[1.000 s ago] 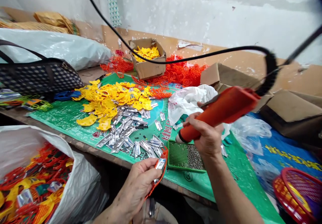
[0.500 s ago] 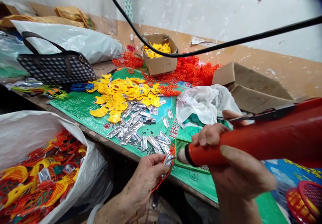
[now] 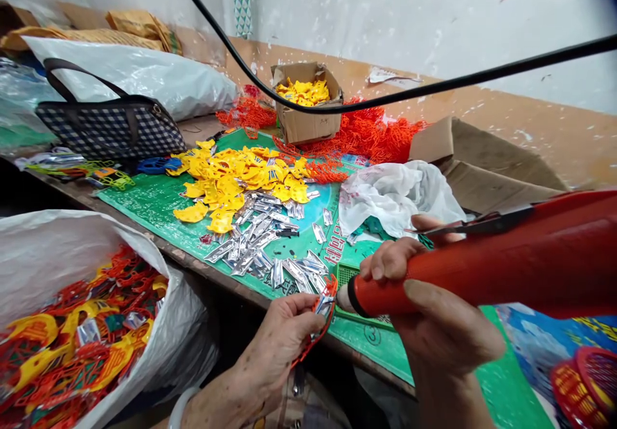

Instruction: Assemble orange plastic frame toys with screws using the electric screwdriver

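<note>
My left hand (image 3: 289,332) pinches a small orange-red plastic piece with a silver strip (image 3: 325,303) on it, just beyond the table's front edge. My right hand (image 3: 429,300) is wrapped round a red electric screwdriver (image 3: 501,262), its fingers near the lever on top. The pale nose of the screwdriver points left and sits up against the held piece; its tip is hard to make out. Under the nose lies a small green basket (image 3: 344,274). Loose silver strips (image 3: 260,236) are scattered behind my left hand, beside a heap of yellow plastic pieces (image 3: 241,172).
A white sack (image 3: 187,313) of orange and yellow pieces stands at the lower left. Cardboard boxes (image 3: 308,123), orange netting (image 3: 380,133), a white plastic bag (image 3: 390,197) and a checked bag (image 3: 110,127) line the back. A black cable (image 3: 385,98) hangs across. A red basket (image 3: 583,384) is right.
My right hand has brought the screwdriver slightly left, closing the small gap between its nose and the held piece. My left hand stays almost in place. The view has shifted slightly.
</note>
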{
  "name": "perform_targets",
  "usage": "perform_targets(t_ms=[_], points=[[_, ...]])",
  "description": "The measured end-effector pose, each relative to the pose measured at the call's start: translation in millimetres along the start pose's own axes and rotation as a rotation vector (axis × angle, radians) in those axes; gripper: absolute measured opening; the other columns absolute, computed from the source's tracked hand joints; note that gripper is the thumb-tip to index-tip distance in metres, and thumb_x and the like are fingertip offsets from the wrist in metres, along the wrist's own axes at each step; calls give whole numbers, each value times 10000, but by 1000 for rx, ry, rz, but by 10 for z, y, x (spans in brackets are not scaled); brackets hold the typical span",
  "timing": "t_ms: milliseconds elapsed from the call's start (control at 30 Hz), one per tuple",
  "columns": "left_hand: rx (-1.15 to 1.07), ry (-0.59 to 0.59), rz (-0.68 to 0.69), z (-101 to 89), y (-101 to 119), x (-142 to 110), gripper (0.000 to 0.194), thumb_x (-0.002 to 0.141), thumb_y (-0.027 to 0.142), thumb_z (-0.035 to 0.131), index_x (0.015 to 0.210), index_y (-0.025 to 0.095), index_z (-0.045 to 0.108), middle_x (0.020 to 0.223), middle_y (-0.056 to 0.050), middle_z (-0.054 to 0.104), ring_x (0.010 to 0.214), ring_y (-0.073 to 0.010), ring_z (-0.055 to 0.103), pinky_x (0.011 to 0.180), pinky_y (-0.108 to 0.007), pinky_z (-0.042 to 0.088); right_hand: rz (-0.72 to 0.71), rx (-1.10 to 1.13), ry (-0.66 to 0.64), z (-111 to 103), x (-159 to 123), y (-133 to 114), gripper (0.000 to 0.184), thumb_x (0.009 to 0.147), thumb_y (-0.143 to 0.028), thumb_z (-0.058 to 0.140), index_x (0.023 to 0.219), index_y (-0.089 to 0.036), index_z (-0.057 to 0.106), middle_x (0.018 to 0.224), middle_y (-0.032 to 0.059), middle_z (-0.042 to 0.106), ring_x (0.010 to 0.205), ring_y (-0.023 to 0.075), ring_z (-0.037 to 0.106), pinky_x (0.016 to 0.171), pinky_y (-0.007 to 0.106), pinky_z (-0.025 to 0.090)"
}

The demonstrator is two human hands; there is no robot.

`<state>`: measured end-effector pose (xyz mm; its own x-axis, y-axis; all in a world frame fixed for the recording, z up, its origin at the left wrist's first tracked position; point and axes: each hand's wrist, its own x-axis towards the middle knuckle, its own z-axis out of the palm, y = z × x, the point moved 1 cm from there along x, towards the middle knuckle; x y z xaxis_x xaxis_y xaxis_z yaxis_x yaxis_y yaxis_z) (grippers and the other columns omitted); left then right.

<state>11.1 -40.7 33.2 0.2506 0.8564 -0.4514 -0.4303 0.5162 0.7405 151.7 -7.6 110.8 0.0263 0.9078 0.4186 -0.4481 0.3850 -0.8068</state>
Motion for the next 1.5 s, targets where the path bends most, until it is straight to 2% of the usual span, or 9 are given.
perform_targets(t_ms=[167,467,733,967,1133,1267,1400,1433,1500], points=[[22,45,-13,-17,-30,5,123,569,179,726,676,118,724,584,13,567,547,-86,403,543,-232,249,9,4,-4,-7,-5,-11,500,709,-135,678,1163,-327,595,695,-36,609,646,159,576,667,357,518],[-9,-9,-6,-6,-79,-2,137,641,178,705,761,126,747,616,3,609,558,-97,439,567,-234,299,31,-24,-4,-4,-18,-9,473,691,-112,688,1112,-300,583,690,-51,624,632,144,586,648,333,518],[-24,13,-9,22,-104,4,242,563,250,790,778,142,768,580,-3,625,579,-147,524,625,-277,374,33,-100,-37,-61,-49,46,439,703,-167,719,1098,-292,575,695,-54,617,636,143,588,691,343,518],[-18,52,19,8,-88,-10,179,571,225,778,728,142,758,558,0,614,568,-144,526,610,-277,377,48,-81,-47,-103,-76,145,436,711,-215,729,1110,-302,578,727,-46,612,676,149,589,713,339,521],[-29,67,9,8,-65,-33,136,575,212,781,684,141,743,544,1,611,561,-140,537,597,-267,398,46,-49,-44,-44,-75,134,431,705,-189,728,1089,-308,574,721,-55,624,647,135,589,681,321,518],[-79,36,-4,3,-11,-34,171,561,186,793,714,123,747,588,-3,635,521,-86,506,528,-201,392,23,4,-1,5,-19,36,496,668,-132,696,1119,-297,572,679,-52,611,612,141,579,626,325,515],[-60,106,3,-107,25,33,219,567,231,818,738,125,732,543,46,586,345,4,304,333,-148,184,-72,-35,104,-53,128,-29,522,642,-122,649,1140,-266,589,637,-47,600,584,149,568,618,341,506],[-65,127,9,-144,32,54,234,568,246,825,745,130,725,530,55,577,327,9,294,320,-142,177,-99,-65,139,-90,173,-15,510,641,-126,653,1131,-256,595,627,-46,602,575,151,567,613,342,500],[-89,143,20,-206,46,92,262,570,257,839,766,137,714,535,58,582,335,2,361,336,-121,259,-128,-123,208,-180,258,62,464,626,-133,683,1073,-236,613,612,-47,610,549,153,564,588,337,482]])
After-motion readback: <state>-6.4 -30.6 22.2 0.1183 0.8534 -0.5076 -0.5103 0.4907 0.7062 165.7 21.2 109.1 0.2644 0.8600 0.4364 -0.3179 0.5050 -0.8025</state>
